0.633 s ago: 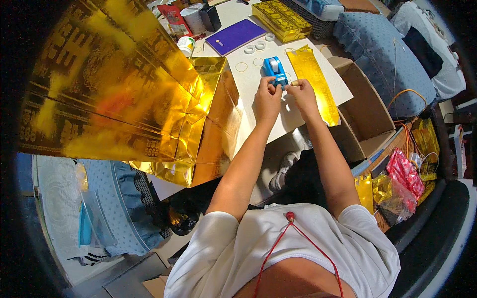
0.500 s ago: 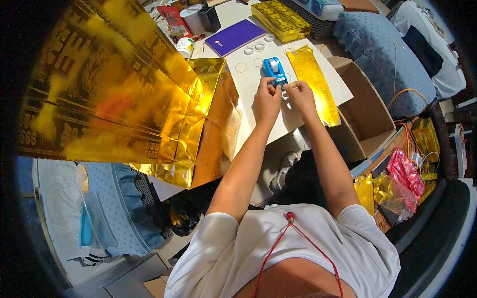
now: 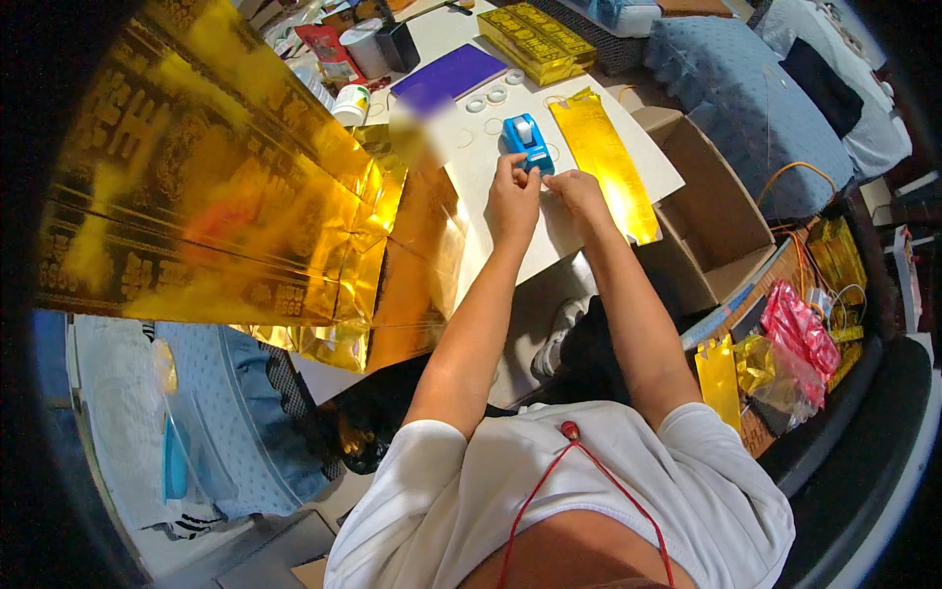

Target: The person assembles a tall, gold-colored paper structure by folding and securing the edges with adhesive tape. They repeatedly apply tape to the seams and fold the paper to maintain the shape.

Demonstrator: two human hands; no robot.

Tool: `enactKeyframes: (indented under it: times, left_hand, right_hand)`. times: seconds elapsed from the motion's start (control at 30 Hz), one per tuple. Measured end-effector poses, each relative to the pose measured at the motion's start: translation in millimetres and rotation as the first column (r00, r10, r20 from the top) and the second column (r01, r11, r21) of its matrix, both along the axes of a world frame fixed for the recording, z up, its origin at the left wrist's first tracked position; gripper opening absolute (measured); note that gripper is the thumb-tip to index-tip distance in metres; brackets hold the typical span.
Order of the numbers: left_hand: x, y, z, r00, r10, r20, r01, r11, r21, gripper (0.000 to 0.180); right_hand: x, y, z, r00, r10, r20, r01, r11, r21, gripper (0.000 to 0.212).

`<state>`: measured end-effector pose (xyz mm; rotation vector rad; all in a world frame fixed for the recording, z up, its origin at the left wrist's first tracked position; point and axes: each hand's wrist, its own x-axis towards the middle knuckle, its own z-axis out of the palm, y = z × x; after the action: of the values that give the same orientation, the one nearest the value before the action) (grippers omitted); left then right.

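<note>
On the white table stands a small blue tape dispenser point(image 3: 527, 143) with a roll of clear-looking tape in it. My left hand point(image 3: 514, 201) is at its near end, thumb and fingers bent together against it. Just to the right, my right hand point(image 3: 581, 199) is closed in a pinch, close to the left fingertips. Whatever lies between the fingers is too small to make out. A flat strip of shiny gold foil paper point(image 3: 606, 167) lies right of the dispenser. On the left, a large folded gold foil piece point(image 3: 226, 196) rises beside the table.
A purple booklet point(image 3: 461, 74), white tape rolls point(image 3: 497, 93) and a gold packet point(image 3: 535, 41) lie farther back, near a white jar point(image 3: 350, 105). An open cardboard box point(image 3: 702, 206) stands right of the table. Pink plastic point(image 3: 800, 334) lies at the far right.
The view has shifted slightly, so the table things sit a little farther left. My right hand has turned and its pinch has drawn slightly back from the dispenser. My left hand stays at the dispenser.
</note>
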<state>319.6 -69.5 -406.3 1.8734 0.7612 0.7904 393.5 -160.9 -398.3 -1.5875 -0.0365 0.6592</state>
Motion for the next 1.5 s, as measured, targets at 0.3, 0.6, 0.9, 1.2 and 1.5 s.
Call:
enactKeyframes:
  times: [0.3,0.6,0.9,1.2,1.5]
  left_hand:
    - [-8.3,-2.3,4.9,0.998,-0.056,-0.007,0.056,0.998,0.007,0.037]
    - [-55.9,-41.4,-7.5,0.942,-0.092,0.323,0.044,0.987,0.153,0.027]
    - [-224.0,-84.0,204.8,0.663,-0.652,0.367,0.322,0.692,0.647,0.035]
    - [-301.4,1.4,312.0,0.785,-0.367,0.499,-0.317,0.454,0.833,0.021]
    - [-309.8,57.4,367.9,0.668,-0.245,0.703,-0.364,0.716,0.596,0.018]
  right_hand:
    - [-21.1,-38.6,68.2,0.972,-0.052,0.228,-0.019,0.954,0.299,0.022]
    - [-55.0,-28.3,217.5,0.913,0.106,0.395,-0.317,0.794,0.518,0.023]
    - [-106.9,30.0,397.2,0.650,0.124,0.750,-0.658,0.586,0.473,0.033]
    - [-125.6,72.9,456.7,0.559,0.310,0.769,-0.703,0.669,0.241,0.028]
    - [-129.1,78.5,460.6,0.568,0.364,0.738,-0.668,0.728,0.154,0.029]
